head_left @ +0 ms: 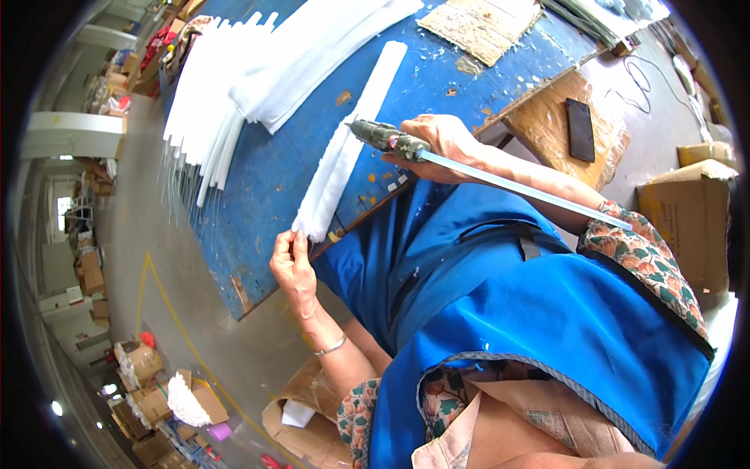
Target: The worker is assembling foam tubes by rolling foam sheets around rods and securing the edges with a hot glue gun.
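Note:
My right hand (444,144) is closed round a dark, patterned hot glue gun (391,141). A long translucent glue stick (523,191) juts from the back of the gun toward my right sleeve. The gun's nozzle is over a long white padded strip (330,181) lying on the blue table (269,168). At the strip's near end, my left hand (294,270) pinches it between thumb and fingers, beside the table's edge. A lengthwise fold runs along the strip. Whether glue is coming out is too small to tell.
Left of the strip lie a bundle of white rods (207,102) with thin wires and a stack of white fabric (312,59). A worn board (480,27) is at the far side. A phone (580,129) rests on a wrapped carton, right. An opened carton (312,410) stands below my left arm.

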The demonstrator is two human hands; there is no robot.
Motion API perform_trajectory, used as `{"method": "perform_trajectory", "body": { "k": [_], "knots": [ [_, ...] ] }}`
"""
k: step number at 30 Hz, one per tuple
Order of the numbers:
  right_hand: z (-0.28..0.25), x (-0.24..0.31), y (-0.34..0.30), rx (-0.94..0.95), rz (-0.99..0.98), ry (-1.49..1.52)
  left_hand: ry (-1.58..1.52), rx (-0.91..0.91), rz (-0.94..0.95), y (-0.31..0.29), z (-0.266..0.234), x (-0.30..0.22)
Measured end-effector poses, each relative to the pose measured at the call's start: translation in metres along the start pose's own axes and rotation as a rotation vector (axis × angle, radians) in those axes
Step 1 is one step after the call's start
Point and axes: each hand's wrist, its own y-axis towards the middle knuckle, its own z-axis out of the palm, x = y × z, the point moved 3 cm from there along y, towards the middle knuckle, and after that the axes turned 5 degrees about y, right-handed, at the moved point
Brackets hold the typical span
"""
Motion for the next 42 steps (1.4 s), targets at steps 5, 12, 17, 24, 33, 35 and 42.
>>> {"method": "perform_trajectory", "body": {
  "k": [5, 12, 17, 24, 33, 35, 42],
  "knots": [
    [0.0009, -0.0033, 0.0005, -0.014, -0.003, 0.003, -0.004, 0.001, -0.005, 0.0015, 0.0010, 0.0018],
    [-0.0028, -0.0043, -0.0004, -0.024, -0.012, 0.022, -0.001, 0.004, -0.003, 0.0008, 0.0006, -0.0001],
    [-0.0039, -0.0057, -0.0022, -0.022, 0.003, 0.030, -0.032, 0.001, -0.021, -0.0001, 0.0014, -0.0002],
    [-0.0056, -0.0064, 0.0004, 0.017, 0.053, -0.001, -0.028, 0.002, -0.008, -0.0002, 0.0014, 0.0003],
    [-0.0059, -0.0075, -0.0037, -0.029, -0.024, -0.008, -0.031, 0.005, 0.003, 0.0004, 0.0024, -0.0008],
    [-0.0058, -0.0072, -0.0051, -0.033, -0.034, -0.007, -0.053, 0.011, -0.011, 0.0001, 0.0027, 0.0003],
    [-0.0064, -0.0046, -0.0038, 0.003, 0.029, -0.017, -0.051, 0.004, -0.010, 0.0000, 0.0022, 0.0003]
  ]
}}
